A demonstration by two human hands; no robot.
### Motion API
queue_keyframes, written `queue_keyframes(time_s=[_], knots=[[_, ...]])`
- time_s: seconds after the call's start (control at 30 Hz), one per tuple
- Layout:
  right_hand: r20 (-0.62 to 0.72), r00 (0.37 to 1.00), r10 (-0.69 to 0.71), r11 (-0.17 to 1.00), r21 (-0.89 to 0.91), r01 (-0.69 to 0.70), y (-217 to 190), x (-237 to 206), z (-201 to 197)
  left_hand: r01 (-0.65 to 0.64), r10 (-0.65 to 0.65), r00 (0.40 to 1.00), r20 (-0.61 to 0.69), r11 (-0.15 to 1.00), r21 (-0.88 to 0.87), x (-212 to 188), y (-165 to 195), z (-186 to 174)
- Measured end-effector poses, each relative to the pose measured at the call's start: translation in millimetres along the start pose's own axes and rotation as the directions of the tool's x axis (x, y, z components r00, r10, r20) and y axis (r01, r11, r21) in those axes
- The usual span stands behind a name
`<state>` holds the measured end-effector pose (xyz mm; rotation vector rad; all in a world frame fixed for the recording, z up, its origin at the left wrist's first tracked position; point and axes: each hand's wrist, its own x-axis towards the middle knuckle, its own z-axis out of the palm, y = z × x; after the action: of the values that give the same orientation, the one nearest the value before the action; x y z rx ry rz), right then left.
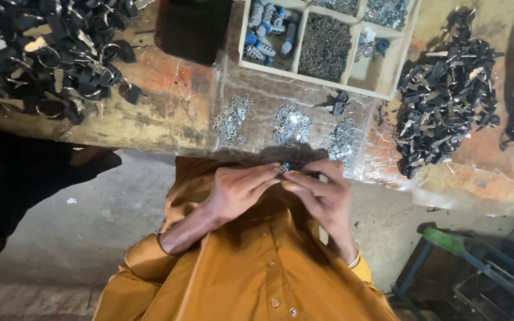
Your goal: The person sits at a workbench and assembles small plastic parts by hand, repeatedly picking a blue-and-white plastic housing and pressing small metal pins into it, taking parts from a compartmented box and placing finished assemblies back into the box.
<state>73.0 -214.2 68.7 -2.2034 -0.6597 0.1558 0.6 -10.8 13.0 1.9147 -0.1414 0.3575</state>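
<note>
My left hand (239, 190) and my right hand (322, 196) meet in front of my orange shirt, just below the table's edge. Their fingertips pinch a small metal part with a blue tip (285, 168) between them. Most of that part is hidden by my fingers. Right above my hands, three little heaps of silver metal pieces (291, 126) lie on a clear plastic sheet at the table's near edge.
A wooden tray (382, 80) with compartments holds blue-tipped cylinders, dark pins and silver bits. Black-headed keys are piled at the right (444, 95), more with rings at the left (49, 53). A dark cloth shape (13, 184) is at my left, and a blue frame with a green end (465, 255) at lower right.
</note>
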Motion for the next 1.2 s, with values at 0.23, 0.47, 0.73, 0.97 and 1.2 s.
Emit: queue_keyframes(time_s=[0.23,0.47,0.73,0.97,1.2], knots=[[-0.168,0.979,-0.112,0.898,-0.439,0.027,8,-6,-22,0.25,-0.263,0.963,-0.062,0.954,-0.164,2,6,1],[-0.064,0.96,-0.273,0.862,-0.459,0.214,29,-20,-8,0.299,-0.316,0.943,-0.109,0.943,-0.145,5,8,0],[-0.187,0.982,-0.032,0.989,0.133,0.058,7,-7,19,0.237,-0.249,0.964,-0.099,0.964,-0.12,7,11,-1],[-0.22,0.951,0.218,0.967,0.176,-0.181,-5,3,37,0.214,-0.224,0.971,-0.085,0.971,-0.109,6,7,-1],[-0.09,0.99,0.11,0.986,0.138,-0.097,-8,5,21,-0.012,0.019,0.998,-0.061,0.993,0.118,2,4,-4]])
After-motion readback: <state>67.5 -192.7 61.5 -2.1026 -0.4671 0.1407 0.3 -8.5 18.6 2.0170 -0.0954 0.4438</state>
